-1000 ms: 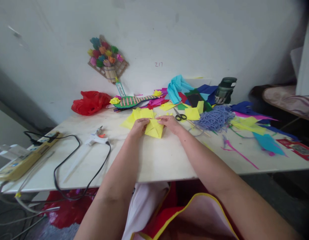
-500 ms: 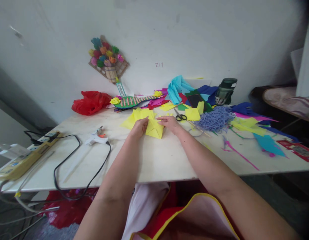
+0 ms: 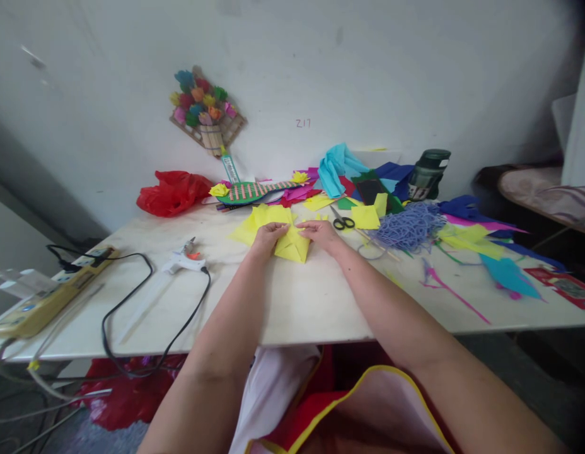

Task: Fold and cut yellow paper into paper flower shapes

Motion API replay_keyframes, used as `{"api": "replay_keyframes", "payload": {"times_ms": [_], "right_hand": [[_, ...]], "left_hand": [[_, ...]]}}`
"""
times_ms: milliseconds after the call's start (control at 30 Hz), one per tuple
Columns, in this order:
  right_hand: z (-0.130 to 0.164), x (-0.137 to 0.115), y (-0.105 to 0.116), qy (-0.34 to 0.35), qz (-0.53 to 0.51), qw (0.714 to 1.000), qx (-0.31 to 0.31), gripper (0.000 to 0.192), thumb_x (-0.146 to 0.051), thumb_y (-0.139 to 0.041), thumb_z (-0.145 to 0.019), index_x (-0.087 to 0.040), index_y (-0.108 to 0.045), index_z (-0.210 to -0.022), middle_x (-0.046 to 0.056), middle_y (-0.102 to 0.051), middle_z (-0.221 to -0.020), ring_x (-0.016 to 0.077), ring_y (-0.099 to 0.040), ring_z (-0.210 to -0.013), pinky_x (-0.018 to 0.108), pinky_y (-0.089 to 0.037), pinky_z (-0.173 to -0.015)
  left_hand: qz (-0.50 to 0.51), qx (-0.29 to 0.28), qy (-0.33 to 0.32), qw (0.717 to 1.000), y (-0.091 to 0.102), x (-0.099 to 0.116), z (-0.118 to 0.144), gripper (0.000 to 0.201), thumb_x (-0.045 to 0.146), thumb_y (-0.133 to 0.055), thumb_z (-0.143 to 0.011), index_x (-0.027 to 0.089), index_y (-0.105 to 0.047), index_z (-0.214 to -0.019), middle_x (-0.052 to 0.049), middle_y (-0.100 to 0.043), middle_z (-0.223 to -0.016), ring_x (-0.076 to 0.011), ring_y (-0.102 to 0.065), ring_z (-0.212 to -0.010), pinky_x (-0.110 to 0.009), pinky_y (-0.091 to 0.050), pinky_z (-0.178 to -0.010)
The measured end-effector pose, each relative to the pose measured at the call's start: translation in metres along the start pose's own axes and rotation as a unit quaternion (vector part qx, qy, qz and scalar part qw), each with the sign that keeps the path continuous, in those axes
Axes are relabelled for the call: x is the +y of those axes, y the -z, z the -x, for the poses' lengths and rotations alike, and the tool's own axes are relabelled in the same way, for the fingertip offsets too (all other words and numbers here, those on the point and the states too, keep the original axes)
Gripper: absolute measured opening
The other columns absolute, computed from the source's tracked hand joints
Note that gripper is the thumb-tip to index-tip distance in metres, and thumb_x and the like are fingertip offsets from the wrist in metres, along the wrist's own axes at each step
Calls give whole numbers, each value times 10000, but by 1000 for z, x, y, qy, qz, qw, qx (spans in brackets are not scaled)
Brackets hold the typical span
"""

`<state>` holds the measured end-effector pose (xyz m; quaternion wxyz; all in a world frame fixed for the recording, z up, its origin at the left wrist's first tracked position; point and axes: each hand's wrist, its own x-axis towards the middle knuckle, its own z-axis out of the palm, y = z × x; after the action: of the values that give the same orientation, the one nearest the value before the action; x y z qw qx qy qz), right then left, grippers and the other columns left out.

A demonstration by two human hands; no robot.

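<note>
In the head view, your left hand [image 3: 268,236] lies palm down on the folded yellow paper [image 3: 294,246], its fingers curled over the paper's upper left edge and pressing it against the table [image 3: 292,296]. Your right hand [image 3: 322,232] meets it from the other side, fingers bent and fingertips set on the paper's top edge. The two hands sit close together, nearly touching above the fold; neither is spread flat, and each grips or pins the same piece. How tightly the fingers pinch cannot be told, since the knuckles hide the fingertips.

The folded yellow paper lies near the middle of the table, a little toward the far side, with one pointed corner aimed back at you. Just behind it, partly under your left hand, lie more yellow sheets [image 3: 259,221].

Just beside your right hand, to its right, lie black-handled scissors [image 3: 340,220], apart from your fingers. Beyond them sits a heap of blue-violet yarn [image 3: 408,225], and behind that a dark green jar [image 3: 427,173] near the wall. To your left, well apart from the hands, a white glue gun [image 3: 183,260] rests on the table with its black cord [image 3: 132,302] looping toward a yellow power strip [image 3: 46,299]. A red plastic bag [image 3: 172,191] lies at the far left edge.
</note>
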<state>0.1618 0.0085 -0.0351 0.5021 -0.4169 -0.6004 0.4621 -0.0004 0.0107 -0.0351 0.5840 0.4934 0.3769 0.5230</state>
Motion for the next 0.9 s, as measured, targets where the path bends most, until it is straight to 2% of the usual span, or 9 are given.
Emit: {"api": "replay_keyframes", "payload": {"times_ms": [200,400,500,667,800,900], "right_hand": [[0,1,0,-1,4,1000,2,275,-182,-632,-598,-147,-665,-868,16,-653,-688,112,-568,-606,255,-472,-606],[-1,2,-1,7,18,1000,4,258,-176,-632,-597,-147,-669,-851,14,-653,-679,115,-568,-621,251,-468,-607],[-1,1,-2,2,9,1000,3,276,-162,-627,-596,-140,-667,-869,13,-655,-682,109,-565,-614,239,-463,-602],[-2,3,-3,7,-1,1000,-8,322,-175,-633,-596,-142,-656,-916,10,-659,-691,106,-574,-622,232,-459,-614],[-2,6,-4,9,11,1000,-12,343,-197,-651,-593,-142,-650,-932,8,-653,-665,110,-570,-606,236,-458,-605],[-1,4,-3,-7,-10,1000,-23,343,-287,-639,-638,-142,-635,-949,32,-659,-724,121,-580,-618,243,-465,-583]], "left_hand": [[-41,48,-20,998,1,-4,-4,292,360,-700,-529,140,-592,-688,8,-562,-529,-100,-507,-473,-228,-409,-495],[-56,67,0,996,5,-5,-6,280,387,-685,-550,144,-567,-621,25,-498,-452,-105,-500,-460,-210,-363,-438],[-30,55,2,998,5,-4,-5,300,400,-689,-548,141,-550,-612,21,-499,-457,-107,-508,-460,-219,-381,-451],[22,-2,24,999,1,0,0,360,434,-678,-555,122,-579,-704,-30,-590,-578,-142,-564,-525,-279,-447,-533],[-2,-30,47,998,-4,4,5,359,336,-742,-480,108,-593,-714,-60,-628,-626,-175,-589,-563,-314,-468,-579],[-18,-19,38,999,-5,5,7,345,324,-744,-469,112,-599,-699,-55,-630,-613,-177,-589,-560,-307,-469,-572]]}}
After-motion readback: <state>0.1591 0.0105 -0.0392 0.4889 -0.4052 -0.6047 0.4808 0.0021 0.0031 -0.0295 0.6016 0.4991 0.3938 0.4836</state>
